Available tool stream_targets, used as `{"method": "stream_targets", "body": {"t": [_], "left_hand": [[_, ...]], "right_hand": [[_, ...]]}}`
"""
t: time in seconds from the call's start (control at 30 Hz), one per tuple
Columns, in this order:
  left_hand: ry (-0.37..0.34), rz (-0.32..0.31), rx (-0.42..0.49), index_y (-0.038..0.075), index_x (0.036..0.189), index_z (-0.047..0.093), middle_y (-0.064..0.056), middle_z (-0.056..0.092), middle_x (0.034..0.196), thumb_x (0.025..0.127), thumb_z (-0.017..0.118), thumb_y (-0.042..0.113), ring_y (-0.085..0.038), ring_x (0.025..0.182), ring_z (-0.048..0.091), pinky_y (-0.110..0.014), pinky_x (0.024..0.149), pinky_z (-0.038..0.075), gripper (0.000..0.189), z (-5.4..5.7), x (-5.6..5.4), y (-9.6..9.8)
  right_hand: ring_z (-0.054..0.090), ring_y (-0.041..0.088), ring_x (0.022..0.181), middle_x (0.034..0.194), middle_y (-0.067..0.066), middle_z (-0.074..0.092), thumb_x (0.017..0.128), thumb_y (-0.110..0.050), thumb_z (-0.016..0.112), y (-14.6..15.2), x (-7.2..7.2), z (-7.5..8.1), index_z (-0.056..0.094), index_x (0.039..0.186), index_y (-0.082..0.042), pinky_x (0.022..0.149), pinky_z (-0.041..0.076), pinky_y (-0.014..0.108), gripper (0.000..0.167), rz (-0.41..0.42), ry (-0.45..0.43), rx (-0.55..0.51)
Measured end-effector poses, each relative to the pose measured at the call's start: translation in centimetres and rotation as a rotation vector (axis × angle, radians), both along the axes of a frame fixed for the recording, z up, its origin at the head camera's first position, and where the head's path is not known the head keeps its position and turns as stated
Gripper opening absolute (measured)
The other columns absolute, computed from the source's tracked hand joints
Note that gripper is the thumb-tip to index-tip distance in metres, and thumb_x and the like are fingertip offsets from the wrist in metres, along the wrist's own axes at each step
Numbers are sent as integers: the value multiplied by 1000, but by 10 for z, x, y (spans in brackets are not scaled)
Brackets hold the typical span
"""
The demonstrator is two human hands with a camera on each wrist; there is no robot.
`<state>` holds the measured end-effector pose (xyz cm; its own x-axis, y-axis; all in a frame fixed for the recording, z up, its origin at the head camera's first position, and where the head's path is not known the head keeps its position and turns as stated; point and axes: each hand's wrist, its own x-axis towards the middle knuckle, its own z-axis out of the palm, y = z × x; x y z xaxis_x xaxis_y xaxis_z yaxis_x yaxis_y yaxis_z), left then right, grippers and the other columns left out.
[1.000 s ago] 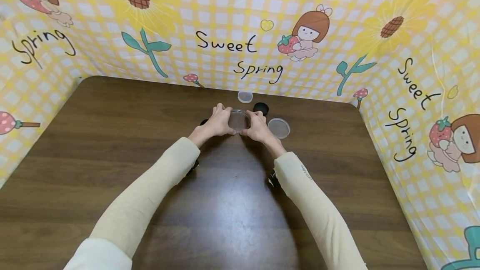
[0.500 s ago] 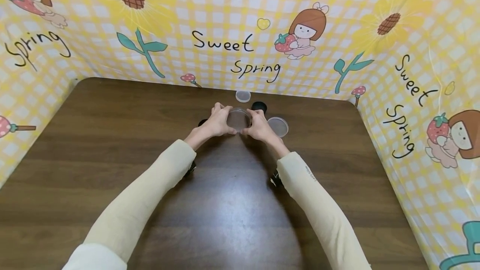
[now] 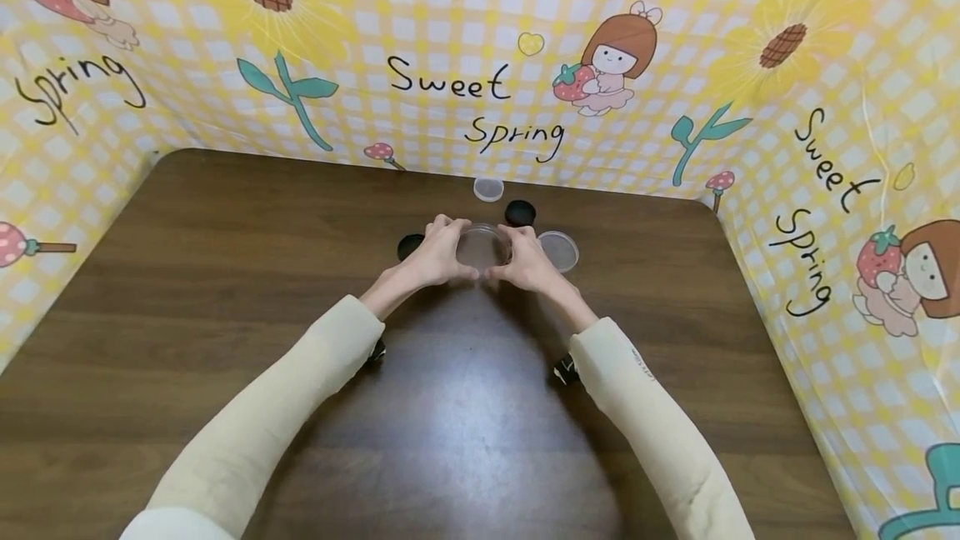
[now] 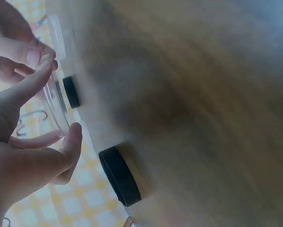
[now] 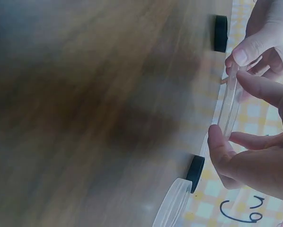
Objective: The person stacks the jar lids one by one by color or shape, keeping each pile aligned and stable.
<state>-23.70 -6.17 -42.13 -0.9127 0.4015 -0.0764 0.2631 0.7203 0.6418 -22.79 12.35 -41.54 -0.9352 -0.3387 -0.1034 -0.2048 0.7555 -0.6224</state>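
Both hands hold a clear, shallow round dish (image 3: 482, 250) like a petri dish, one at each side. My left hand (image 3: 439, 253) grips its left edge with thumb in front and fingers behind. At the opposite edge, my right hand (image 3: 528, 260) grips it the same way. The wrist views show the dish (image 4: 56, 106) edge-on and raised off the table, with the thumbs close together along its near edge. A black round lid-like piece (image 3: 409, 246) lies just left of my left hand, partly covered by it in the head view.
Behind my right hand sits another black round piece (image 3: 521, 212). A clear round dish (image 3: 558, 251) lies to its right, and a smaller clear one (image 3: 489, 189) stands by the back edge. Patterned yellow cloth (image 3: 450, 40) walls the wooden table (image 3: 225, 290) at the back and sides.
Both hands have come slightly toward me with the dish, which looks a little larger. More of the black piece beside my left hand shows. The other pieces keep their places.
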Motion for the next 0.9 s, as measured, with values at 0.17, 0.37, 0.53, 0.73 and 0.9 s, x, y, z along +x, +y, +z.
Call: {"method": "stream_targets", "body": {"t": [0.17, 0.37, 0.53, 0.73, 0.9], "left_hand": [[18, -33, 0, -6, 142, 41, -29, 41, 132, 76, 85, 22, -44, 122, 39, -50, 97, 40, 83, -1, 12, -1], [50, -68, 39, -8, 138, 44, -27, 48, 123, 76, 84, 16, -38, 118, 42, -47, 93, 41, 78, -6, 29, -4], [49, -68, 67, -9, 135, 46, -24, 49, 111, 75, 85, 13, -34, 111, 43, -44, 90, 40, 75, -9, 41, -8], [8, -58, 105, -9, 134, 47, -23, 46, 118, 74, 85, 9, -27, 95, 55, -34, 83, 50, 73, -8, 53, -11], [-9, -52, 122, -7, 135, 48, -23, 47, 117, 75, 84, 8, -26, 93, 58, -32, 82, 52, 72, -8, 59, -13]], "right_hand": [[38, 37, 121, 133, 26, 39, 79, -16, 81, 3, 15, 1, 37, 146, 5, 98, 37, 45, 83, 6, -5, 7], [40, 39, 117, 135, 26, 37, 78, -12, 82, 6, 31, -2, 36, 145, 8, 99, 36, 48, 84, 42, 21, 6], [44, 35, 107, 133, 24, 38, 77, -11, 83, 5, 44, -7, 37, 145, 6, 92, 40, 43, 84, 58, 33, -12], [51, 30, 101, 132, 23, 38, 78, -6, 81, 11, 55, -7, 37, 146, 4, 89, 46, 37, 82, 90, 4, -49], [58, 31, 105, 130, 24, 39, 78, 1, 79, 19, 59, -10, 38, 146, 3, 87, 52, 31, 80, 96, -51, -153]]}}
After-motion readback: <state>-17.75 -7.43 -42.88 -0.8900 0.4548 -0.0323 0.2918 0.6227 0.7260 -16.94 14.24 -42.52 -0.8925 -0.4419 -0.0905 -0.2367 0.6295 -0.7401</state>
